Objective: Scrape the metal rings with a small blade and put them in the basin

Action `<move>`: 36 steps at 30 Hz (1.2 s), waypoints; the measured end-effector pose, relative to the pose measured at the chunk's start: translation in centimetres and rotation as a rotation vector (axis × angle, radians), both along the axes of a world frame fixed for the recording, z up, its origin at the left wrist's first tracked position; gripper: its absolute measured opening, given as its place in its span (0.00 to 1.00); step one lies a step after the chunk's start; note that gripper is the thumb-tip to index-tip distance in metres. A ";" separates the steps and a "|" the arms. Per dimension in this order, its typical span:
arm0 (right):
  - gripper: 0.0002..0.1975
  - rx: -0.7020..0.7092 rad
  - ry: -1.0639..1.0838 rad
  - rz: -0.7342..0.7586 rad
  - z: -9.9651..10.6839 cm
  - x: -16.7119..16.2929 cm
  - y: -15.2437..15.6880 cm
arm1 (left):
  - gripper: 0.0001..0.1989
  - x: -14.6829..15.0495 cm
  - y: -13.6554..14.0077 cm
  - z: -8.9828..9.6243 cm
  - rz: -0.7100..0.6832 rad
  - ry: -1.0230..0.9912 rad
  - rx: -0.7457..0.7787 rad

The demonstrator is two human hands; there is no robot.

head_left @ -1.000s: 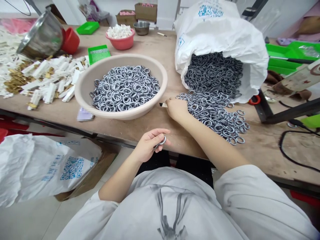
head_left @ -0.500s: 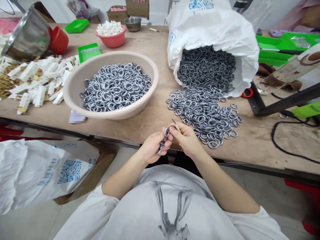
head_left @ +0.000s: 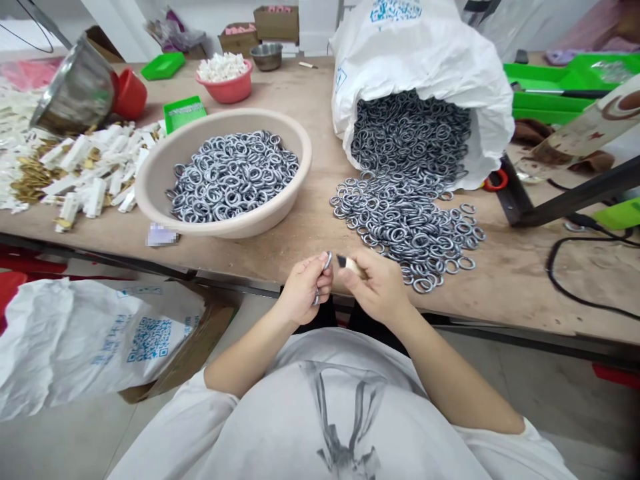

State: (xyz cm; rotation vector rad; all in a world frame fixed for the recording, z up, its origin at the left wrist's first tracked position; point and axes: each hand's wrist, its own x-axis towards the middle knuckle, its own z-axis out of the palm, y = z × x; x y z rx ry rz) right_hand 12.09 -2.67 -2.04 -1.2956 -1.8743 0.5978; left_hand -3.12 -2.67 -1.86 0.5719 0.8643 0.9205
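My left hand (head_left: pixel 306 288) is closed on metallic grey rings above the table's front edge. One ring (head_left: pixel 328 261) stands up between thumb and forefinger; another shows lower down, under the curled fingers. In my right hand (head_left: pixel 381 283) is a small knife (head_left: pixel 354 267) with a pale handle and a flat dark blade, its tip pointing left at the held ring with a small gap between. Just beyond my right hand lies a loose pile of the same rings (head_left: pixel 410 220). A beige basin (head_left: pixel 305 143) full of such rings stands beyond my left hand.
A white sack (head_left: pixel 425 60) lies open behind the pile, rings spilling out. White and brass pieces (head_left: pixel 75 157) are heaped at left near a tilted steel bowl (head_left: pixel 75 83). A black metal bar (head_left: pixel 585 193) and a cable (head_left: pixel 550 267) are at right.
My right hand has drawn slightly right, away from the ring, and turned the knife so its blade's flat side shows. My left hand has tilted the ring edge-on. The view has shifted slightly.
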 end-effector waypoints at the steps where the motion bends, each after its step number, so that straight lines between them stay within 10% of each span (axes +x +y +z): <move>1: 0.23 0.041 -0.079 0.024 0.1 -0.1 -0.3 | 0.26 0.0 0.0 0.1 0.015 -0.005 -0.011; 13: 0.26 0.092 -0.269 0.027 -0.3 -0.8 -0.5 | 0.26 0.1 -0.1 0.0 0.016 -0.044 -0.067; 19: 0.25 -0.096 -0.428 -0.354 -0.3 1.3 2.7 | 0.25 -0.8 -1.0 -0.8 -0.058 -0.010 -0.025; 28: 0.14 -0.180 -0.898 -0.291 0.2 -0.8 8.1 | 0.08 -3.2 0.9 -0.2 0.056 -0.217 -0.152; 36: 0.13 -0.208 -0.367 -0.036 1.8 1.1 5.7 | 0.22 -3.1 1.7 -0.2 0.029 -0.212 -0.083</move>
